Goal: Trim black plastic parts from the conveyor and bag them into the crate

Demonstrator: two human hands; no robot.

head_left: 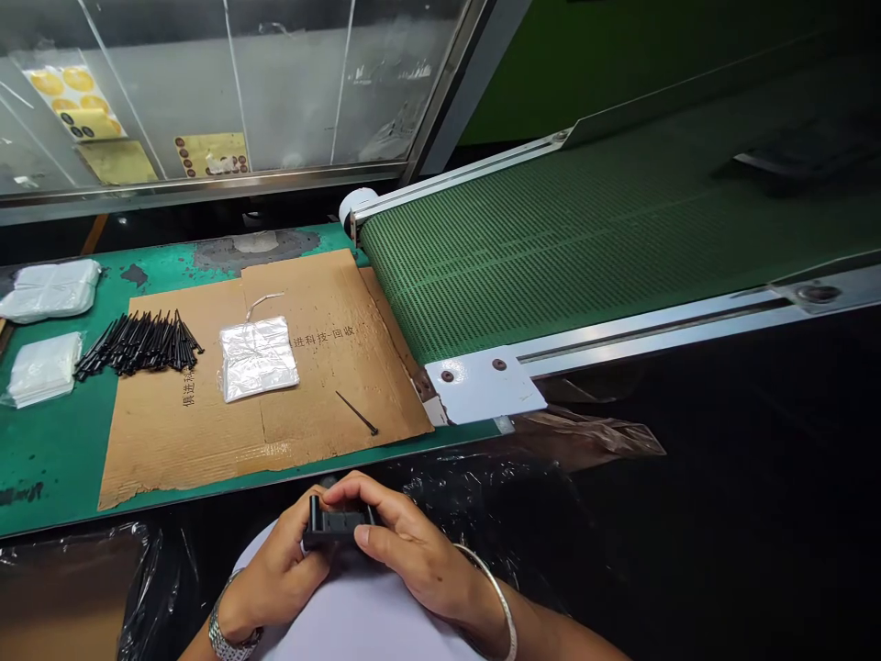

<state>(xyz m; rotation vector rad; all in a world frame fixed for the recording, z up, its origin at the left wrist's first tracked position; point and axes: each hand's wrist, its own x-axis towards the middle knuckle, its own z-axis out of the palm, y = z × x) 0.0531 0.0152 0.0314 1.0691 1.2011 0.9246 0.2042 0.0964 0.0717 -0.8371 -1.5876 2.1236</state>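
Observation:
Between my two hands, close to my body, is a small black block-shaped part (339, 524); its exact kind is not clear. My left hand (285, 560) grips it from the left, and my right hand (406, 542) closes over its right end with thumb and fingers. Past the hands, a flattened cardboard sheet (206, 441) lies on the green table. On it rest a single black screw-like pin (356, 413), a stack of clear plastic bags (259, 360) and, at the left, a pile of similar black pins (146, 343).
A green conveyor belt (537, 248) slopes upward to the right from the table (41, 459). More bag stacks (51, 290) lie at the far left. A plastic-lined box (61, 597) stands at lower left. Behind is a clear panel (289, 101) with stickers.

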